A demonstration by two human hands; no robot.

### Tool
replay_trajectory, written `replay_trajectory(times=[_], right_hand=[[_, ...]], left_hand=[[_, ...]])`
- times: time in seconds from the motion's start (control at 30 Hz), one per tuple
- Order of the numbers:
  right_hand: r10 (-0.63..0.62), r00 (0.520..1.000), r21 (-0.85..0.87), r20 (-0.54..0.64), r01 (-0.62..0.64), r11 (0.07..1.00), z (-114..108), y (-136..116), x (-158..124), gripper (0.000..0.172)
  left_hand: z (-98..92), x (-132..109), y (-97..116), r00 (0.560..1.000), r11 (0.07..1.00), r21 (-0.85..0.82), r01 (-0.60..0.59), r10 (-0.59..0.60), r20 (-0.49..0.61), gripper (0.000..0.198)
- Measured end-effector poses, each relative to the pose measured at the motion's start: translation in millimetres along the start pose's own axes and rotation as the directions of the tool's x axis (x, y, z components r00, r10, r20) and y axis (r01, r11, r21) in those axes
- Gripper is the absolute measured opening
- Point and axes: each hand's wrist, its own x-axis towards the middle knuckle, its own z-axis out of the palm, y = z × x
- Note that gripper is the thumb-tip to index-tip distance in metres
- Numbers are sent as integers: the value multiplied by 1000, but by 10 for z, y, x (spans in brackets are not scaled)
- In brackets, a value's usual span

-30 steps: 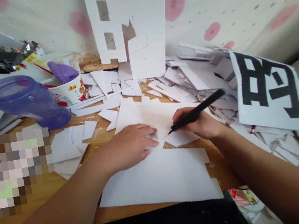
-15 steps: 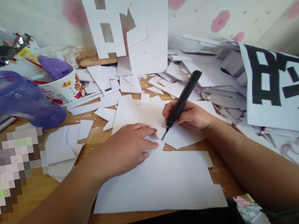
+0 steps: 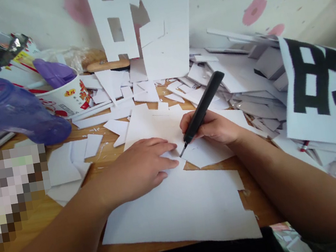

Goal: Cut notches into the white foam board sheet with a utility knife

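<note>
My right hand point(image 3: 216, 126) grips a black craft knife point(image 3: 203, 105), its blade tip touching white card next to my left fingertips. My left hand point(image 3: 139, 169) lies flat, fingers stretched out, pressing down on a large white sheet point(image 3: 181, 205) on the wooden table point(image 3: 35, 217). A smaller cut white piece point(image 3: 205, 154) lies under the knife tip.
A white cut-out card tower point(image 3: 144, 22) stands at the back. A purple plastic jug point(image 3: 7, 112) lies on its side at left beside a printed paper cup point(image 3: 66, 97). White offcuts point(image 3: 238, 84) pile at right, with a sheet bearing a black character point(image 3: 325, 86).
The knife handle has swung from nearly flat to steeply upright, and my right hand has shifted slightly left. My left hand stays put. The view has tilted down a little.
</note>
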Motion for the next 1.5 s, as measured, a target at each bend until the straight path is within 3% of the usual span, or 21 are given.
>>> replay_trajectory(times=[0.27, 1.0, 1.27, 1.4, 1.5], right_hand=[[-74, 997, -159, 28, 78, 984, 66, -16, 30, 19], [-131, 991, -106, -6, 130, 986, 18, 61, 92, 14], [-76, 967, 285, -244, 147, 947, 46, 93, -20, 27], [-8, 944, 320, -329, 120, 940, 127, 61, -172, 29], [8, 896, 267, -444, 124, 956, 204, 106, -282, 26]], left_hand=[[31, -5, -23, 1000, 1000, 20, -2, 2, -17, 31], [-17, 4, -17, 1000, 999, 45, 0, -1, 17, 40], [-29, -5, -9, 997, 999, 18, 48, -49, 53, 40], [-44, 8, 8, 997, 999, 2, 53, -53, 61, 38], [-38, 15, 13, 998, 999, -6, 48, -47, 52, 37]])
